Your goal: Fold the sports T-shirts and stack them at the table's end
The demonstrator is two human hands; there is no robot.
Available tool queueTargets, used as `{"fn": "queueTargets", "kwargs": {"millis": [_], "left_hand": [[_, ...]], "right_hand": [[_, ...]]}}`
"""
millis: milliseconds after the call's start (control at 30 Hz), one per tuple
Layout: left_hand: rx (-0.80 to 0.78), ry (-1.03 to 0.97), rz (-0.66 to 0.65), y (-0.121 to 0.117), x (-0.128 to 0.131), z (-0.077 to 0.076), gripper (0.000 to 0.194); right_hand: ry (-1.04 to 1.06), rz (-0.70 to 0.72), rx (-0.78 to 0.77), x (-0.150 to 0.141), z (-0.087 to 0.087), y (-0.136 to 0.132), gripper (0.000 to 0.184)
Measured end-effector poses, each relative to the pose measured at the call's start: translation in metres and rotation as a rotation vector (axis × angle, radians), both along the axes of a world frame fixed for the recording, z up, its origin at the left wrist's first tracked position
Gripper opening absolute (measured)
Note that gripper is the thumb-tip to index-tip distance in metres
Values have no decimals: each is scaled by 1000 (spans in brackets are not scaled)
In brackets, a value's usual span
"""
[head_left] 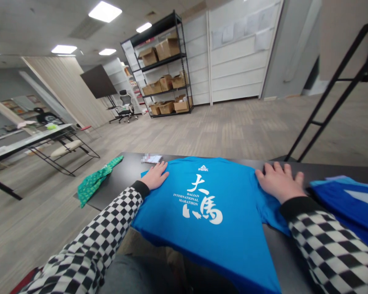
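A bright blue T-shirt (pixel 233 212) with white printed lettering lies spread flat on a dark table (pixel 125 175), its hem hanging over the near edge. My left hand (pixel 155 175) rests flat on the shirt's left shoulder, fingers stretched out. On the shirt's right shoulder lies my right hand (pixel 279 181), palm down with fingers spread. Both arms wear black-and-white checkered sleeves. Neither hand holds anything.
A green patterned cloth (pixel 95 181) hangs over the table's left corner. A small white packet (pixel 151 158) lies at the far edge. More blue garments (pixel 352 204) are piled at right. Beyond are a black frame (pixel 334 90), shelving with boxes (pixel 164 69), another table (pixel 30 141) and an office chair (pixel 125 106).
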State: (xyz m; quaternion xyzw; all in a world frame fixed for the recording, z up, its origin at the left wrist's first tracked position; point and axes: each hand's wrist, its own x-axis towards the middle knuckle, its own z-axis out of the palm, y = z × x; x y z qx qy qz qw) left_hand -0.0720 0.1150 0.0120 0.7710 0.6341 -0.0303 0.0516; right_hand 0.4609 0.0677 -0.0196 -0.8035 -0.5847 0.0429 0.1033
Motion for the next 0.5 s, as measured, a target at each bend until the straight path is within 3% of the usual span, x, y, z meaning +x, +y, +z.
{"fn": "queueTargets", "kwargs": {"millis": [200,367,500], "left_hand": [[-55,6,81,5,6,-11,93],[-57,74,91,16,14,10,86],[92,24,-31,33,47,17,69]], "right_hand": [[62,-21,10,4,-5,1,94],[84,-25,-24,3,-3,1,94],[89,-25,-16,2,-1,0,94]]}}
